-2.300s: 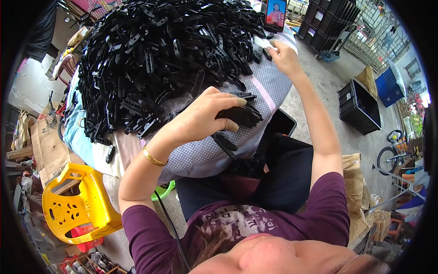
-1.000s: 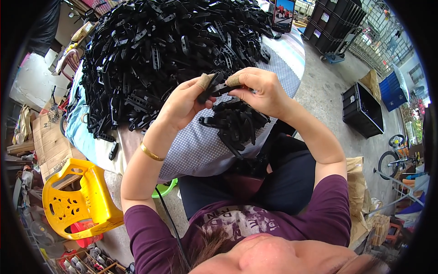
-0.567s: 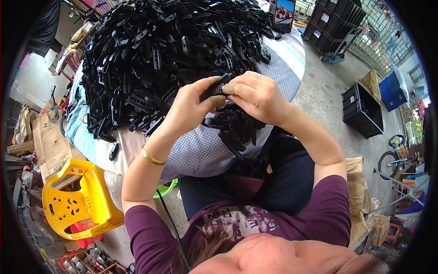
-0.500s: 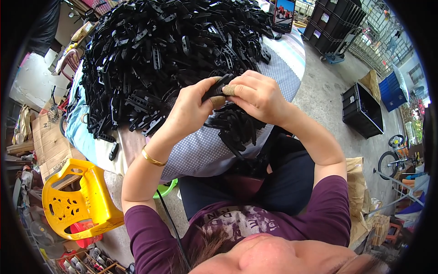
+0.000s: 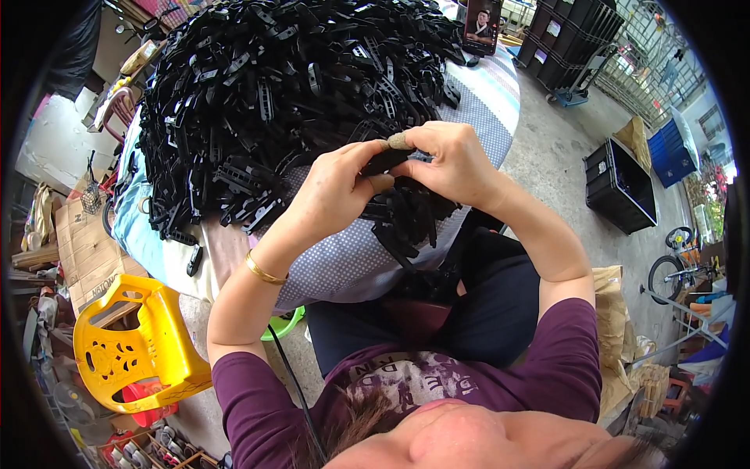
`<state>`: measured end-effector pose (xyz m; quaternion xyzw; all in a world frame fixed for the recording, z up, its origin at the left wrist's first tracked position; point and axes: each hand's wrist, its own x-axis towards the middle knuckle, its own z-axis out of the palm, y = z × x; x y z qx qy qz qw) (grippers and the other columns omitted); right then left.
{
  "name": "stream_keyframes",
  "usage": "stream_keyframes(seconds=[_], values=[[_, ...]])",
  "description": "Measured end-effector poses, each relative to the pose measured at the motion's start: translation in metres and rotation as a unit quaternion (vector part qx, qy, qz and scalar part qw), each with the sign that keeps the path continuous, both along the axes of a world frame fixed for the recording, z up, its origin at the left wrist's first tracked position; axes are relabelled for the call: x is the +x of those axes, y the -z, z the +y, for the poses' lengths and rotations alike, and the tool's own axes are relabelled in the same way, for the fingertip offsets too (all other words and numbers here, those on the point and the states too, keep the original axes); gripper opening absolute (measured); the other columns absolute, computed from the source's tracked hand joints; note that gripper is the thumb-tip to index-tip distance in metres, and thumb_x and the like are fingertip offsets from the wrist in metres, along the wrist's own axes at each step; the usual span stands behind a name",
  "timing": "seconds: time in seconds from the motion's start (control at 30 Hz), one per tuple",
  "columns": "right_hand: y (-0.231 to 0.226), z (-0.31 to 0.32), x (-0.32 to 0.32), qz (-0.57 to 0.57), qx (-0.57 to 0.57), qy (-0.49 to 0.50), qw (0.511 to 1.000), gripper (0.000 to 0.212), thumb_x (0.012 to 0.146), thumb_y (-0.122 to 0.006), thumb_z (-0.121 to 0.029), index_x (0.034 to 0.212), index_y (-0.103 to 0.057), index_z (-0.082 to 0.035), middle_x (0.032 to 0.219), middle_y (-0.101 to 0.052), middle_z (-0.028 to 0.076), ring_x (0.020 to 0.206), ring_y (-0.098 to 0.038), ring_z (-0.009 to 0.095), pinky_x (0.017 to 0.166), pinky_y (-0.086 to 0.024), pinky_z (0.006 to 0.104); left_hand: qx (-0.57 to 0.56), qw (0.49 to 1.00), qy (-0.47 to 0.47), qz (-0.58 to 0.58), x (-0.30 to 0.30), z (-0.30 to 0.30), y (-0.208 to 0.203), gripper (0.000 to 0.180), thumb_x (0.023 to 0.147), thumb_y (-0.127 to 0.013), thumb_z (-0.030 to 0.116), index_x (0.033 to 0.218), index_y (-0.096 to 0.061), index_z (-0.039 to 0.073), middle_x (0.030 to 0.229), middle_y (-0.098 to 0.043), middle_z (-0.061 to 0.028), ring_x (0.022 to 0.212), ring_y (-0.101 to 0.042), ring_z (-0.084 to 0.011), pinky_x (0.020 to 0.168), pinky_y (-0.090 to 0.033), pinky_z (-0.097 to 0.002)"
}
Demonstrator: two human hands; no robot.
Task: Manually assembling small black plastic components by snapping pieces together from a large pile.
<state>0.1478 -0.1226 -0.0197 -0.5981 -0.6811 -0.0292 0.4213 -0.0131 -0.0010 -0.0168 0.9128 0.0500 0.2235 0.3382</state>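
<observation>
Both hands are closed on one black plastic part (image 5: 383,162) above the near edge of the cloth-covered table. My left hand (image 5: 332,181) grips its left end, and my right hand (image 5: 455,166) pinches the right end. Tan covers wrap several fingertips, with the two index tips meeting along the part's far edge. Fingers hide much of its shape. Beyond them a big heap of similar black plastic parts (image 5: 289,86) covers most of the table. Just below my hands, a smaller cluster of black parts (image 5: 406,223) lies at the table's edge.
A phone (image 5: 481,28) stands lit at the table's far right. Black crates (image 5: 566,43) are stacked beyond it, and an open black crate (image 5: 621,187) sits on the floor at right. A yellow plastic chair (image 5: 141,344) stands at left. Patterned cloth (image 5: 336,262) covers the table.
Both hands have turned the black part, and the index fingertips have come together at its far edge. My right thumb now shows below it. The picture on the phone differs.
</observation>
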Motion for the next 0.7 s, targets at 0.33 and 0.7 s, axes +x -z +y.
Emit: stream_keyframes(seconds=[0.33,0.7], values=[[0.017,0.015,0.023,-0.043,-0.120,-0.054,0.990,0.035,0.073,-0.074,-0.026,0.098,-0.067,-0.003,0.087,-0.068,0.013,0.074,-0.065,0.024,0.066,-0.050,0.0311,-0.583,0.802,0.109,-0.067,0.007,0.042,0.011,0.059,0.096,-0.040,0.046,0.136,-0.037,0.002,0.134,-0.046,-0.0160,0.122,-0.046,-0.0219,0.100,-0.038,-0.0374],[-0.005,0.008,-0.005,0.155,0.038,0.035,0.987,0.022,0.078,-0.071,-0.008,0.097,-0.067,0.003,0.080,-0.067,0.009,0.066,-0.064,0.011,0.061,-0.051,0.0238,-0.467,0.870,0.159,-0.017,0.009,0.006,0.016,0.081,0.093,-0.026,0.061,0.146,-0.013,0.002,0.150,-0.023,-0.0118,0.139,-0.017,-0.0206,0.111,-0.020,-0.0405]])
